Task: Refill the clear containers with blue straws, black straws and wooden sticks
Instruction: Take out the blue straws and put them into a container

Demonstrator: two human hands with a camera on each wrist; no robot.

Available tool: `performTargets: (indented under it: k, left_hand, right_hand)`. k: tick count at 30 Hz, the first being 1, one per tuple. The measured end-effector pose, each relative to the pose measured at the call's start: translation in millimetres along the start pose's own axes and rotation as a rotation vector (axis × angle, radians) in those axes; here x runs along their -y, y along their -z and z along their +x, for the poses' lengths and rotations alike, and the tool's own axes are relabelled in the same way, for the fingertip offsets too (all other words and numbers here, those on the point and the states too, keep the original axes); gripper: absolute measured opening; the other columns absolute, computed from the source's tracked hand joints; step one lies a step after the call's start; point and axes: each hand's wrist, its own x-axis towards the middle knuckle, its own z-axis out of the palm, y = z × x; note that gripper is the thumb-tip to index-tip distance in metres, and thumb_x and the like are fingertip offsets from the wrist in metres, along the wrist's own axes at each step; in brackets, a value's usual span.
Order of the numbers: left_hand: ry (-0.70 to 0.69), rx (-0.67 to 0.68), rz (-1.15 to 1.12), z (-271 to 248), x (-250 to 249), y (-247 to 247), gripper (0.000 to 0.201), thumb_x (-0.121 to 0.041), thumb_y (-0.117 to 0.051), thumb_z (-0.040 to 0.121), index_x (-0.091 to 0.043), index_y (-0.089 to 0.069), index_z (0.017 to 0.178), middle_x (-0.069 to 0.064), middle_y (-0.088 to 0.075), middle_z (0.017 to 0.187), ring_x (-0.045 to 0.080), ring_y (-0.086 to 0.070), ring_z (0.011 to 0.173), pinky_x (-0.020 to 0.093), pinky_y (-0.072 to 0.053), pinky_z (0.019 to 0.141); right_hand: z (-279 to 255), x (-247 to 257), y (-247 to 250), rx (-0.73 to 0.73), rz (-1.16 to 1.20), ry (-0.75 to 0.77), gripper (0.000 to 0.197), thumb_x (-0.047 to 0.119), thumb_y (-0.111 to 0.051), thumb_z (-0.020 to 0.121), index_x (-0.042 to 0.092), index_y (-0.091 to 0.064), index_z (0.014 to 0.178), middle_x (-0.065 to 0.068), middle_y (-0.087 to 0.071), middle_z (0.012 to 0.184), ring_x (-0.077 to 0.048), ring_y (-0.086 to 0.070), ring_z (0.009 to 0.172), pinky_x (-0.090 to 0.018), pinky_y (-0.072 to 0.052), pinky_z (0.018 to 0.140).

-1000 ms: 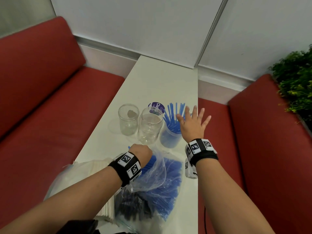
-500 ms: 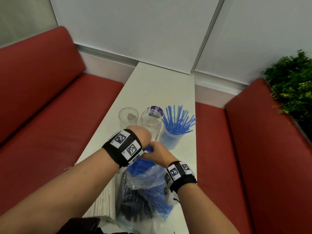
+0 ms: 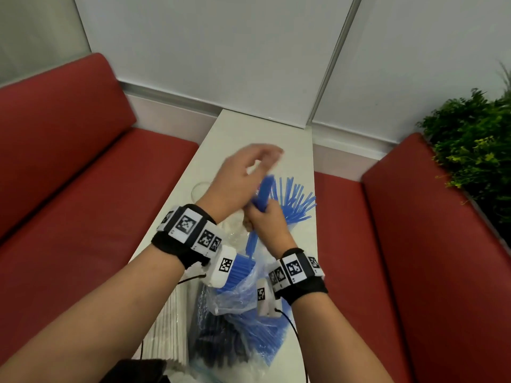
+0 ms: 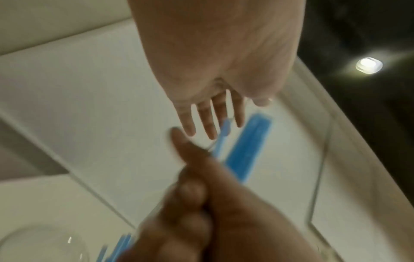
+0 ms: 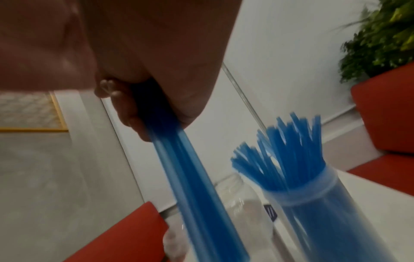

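Note:
My right hand (image 3: 264, 218) grips a bundle of blue straws (image 3: 262, 193) upright, just left of the clear container of blue straws (image 3: 297, 201). The same bundle (image 5: 190, 168) runs down from my fist in the right wrist view, beside that container (image 5: 313, 203) and an empty clear jar (image 5: 241, 202). My left hand (image 3: 257, 161) hovers open and blurred above the bundle, fingers (image 4: 210, 122) straight, holding nothing. Another empty clear jar (image 3: 199, 189) shows behind my left wrist. The plastic bag of blue straws (image 3: 249, 313) lies under my wrists.
Black straws (image 3: 213, 344) lie in a bag and paper-wrapped wooden sticks (image 3: 171, 324) to the left, at the near end of the narrow white table (image 3: 262, 128). Red bench seats (image 3: 83, 203) flank the table. A green plant (image 3: 475, 150) stands at the right.
My right hand went from open over the filled container down to the bag and has lifted a bundle of blue straws. My left hand let go of the bag and rose, open.

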Motion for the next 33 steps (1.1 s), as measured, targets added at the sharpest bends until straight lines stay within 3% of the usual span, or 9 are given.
performTargets:
  k: [2, 7, 10, 15, 17, 20, 23, 29, 33]
  left_hand:
    - [0.193, -0.197, -0.19, 0, 14, 6, 0.031, -0.036, -0.047, 0.102, -0.018, -0.071, 0.103, -0.001, -0.073, 0.099, 0.013, -0.068, 0.095, 0.031, -0.052, 0.09]
    - [0.913, 0.148, -0.519, -35, 53, -10, 0.056, -0.048, -0.036, 0.103, -0.002, -0.067, 0.111, 0.013, -0.071, 0.107, 0.028, -0.065, 0.102, 0.038, -0.049, 0.094]
    - [1.101, 0.002, -1.029, -47, 58, -21, 0.038, -0.03, -0.048, 0.102, 0.003, -0.065, 0.098, 0.016, -0.07, 0.09, 0.029, -0.069, 0.087, 0.038, -0.059, 0.083]
    - [1.176, -0.187, -1.163, -45, 64, -26, 0.019, -0.016, -0.056, 0.097, 0.002, -0.061, 0.094, 0.013, -0.061, 0.072, 0.018, -0.064, 0.062, 0.024, -0.057, 0.049]
    - [1.219, -0.149, -1.157, -44, 67, -28, 0.02, -0.019, -0.057, 0.096, -0.001, -0.061, 0.088, 0.01, -0.058, 0.067, 0.015, -0.061, 0.052, 0.02, -0.053, 0.042]
    - [1.29, -0.007, -1.145, -46, 73, -30, 0.024, -0.024, -0.053, 0.097, -0.01, -0.053, 0.078, 0.003, -0.05, 0.059, 0.006, -0.044, 0.035, 0.013, -0.029, 0.025]
    - [1.356, 0.101, -1.054, -54, 83, -29, 0.022, -0.021, -0.051, 0.097, -0.01, -0.05, 0.077, 0.0, -0.041, 0.052, 0.005, -0.029, 0.028, 0.014, -0.016, 0.023]
    - [1.449, 0.092, -1.03, -68, 102, -25, 0.021, -0.022, -0.054, 0.091, -0.007, -0.049, 0.077, 0.003, -0.048, 0.058, 0.007, -0.032, 0.031, 0.013, -0.018, 0.025]
    - [1.41, 0.069, -0.966, -70, 111, -26, 0.019, -0.021, -0.051, 0.096, -0.007, -0.051, 0.083, 0.002, -0.045, 0.053, 0.005, -0.028, 0.03, 0.014, -0.016, 0.025]
  right_hand:
    - [3, 19, 11, -0.046, 0.13, 0.08, 0.039, 0.025, -0.07, 0.096, 0.017, -0.051, 0.063, -0.001, -0.04, 0.052, -0.016, -0.039, 0.046, -0.029, -0.037, 0.051]
    - [16, 58, 25, -0.09, 0.355, 0.213, 0.044, 0.04, -0.079, 0.088, 0.027, -0.05, 0.058, 0.001, -0.044, 0.053, -0.02, -0.044, 0.051, -0.036, -0.044, 0.062]
    - [14, 55, 20, -0.122, 0.304, 0.19, 0.044, 0.044, -0.076, 0.089, 0.028, -0.051, 0.057, 0.002, -0.045, 0.054, -0.023, -0.043, 0.055, -0.043, -0.041, 0.066]
    - [11, 47, 17, -0.133, 0.305, 0.158, 0.044, 0.041, -0.076, 0.089, 0.027, -0.052, 0.056, 0.002, -0.047, 0.053, -0.023, -0.044, 0.054, -0.042, -0.042, 0.066]
    - [12, 44, 15, -0.119, 0.291, 0.15, 0.044, 0.042, -0.076, 0.089, 0.027, -0.053, 0.056, 0.002, -0.047, 0.053, -0.023, -0.044, 0.054, -0.043, -0.042, 0.066]
    - [8, 34, 11, -0.08, 0.298, 0.118, 0.044, 0.039, -0.075, 0.091, 0.027, -0.052, 0.055, 0.002, -0.046, 0.051, -0.022, -0.043, 0.052, -0.041, -0.042, 0.065]
    - [3, 30, 13, 0.012, 0.344, 0.107, 0.041, 0.034, -0.077, 0.089, 0.027, -0.052, 0.058, 0.001, -0.045, 0.054, -0.02, -0.043, 0.052, -0.034, -0.042, 0.063]
    - [0, 32, 17, -0.061, 0.497, 0.104, 0.047, 0.023, -0.071, 0.095, 0.022, -0.04, 0.06, 0.005, -0.032, 0.053, -0.014, -0.03, 0.047, -0.025, -0.037, 0.054]
    - [2, 27, 17, -0.081, 0.527, 0.096, 0.046, 0.018, -0.07, 0.096, 0.02, -0.04, 0.061, 0.002, -0.033, 0.053, -0.016, -0.035, 0.047, -0.026, -0.044, 0.058]
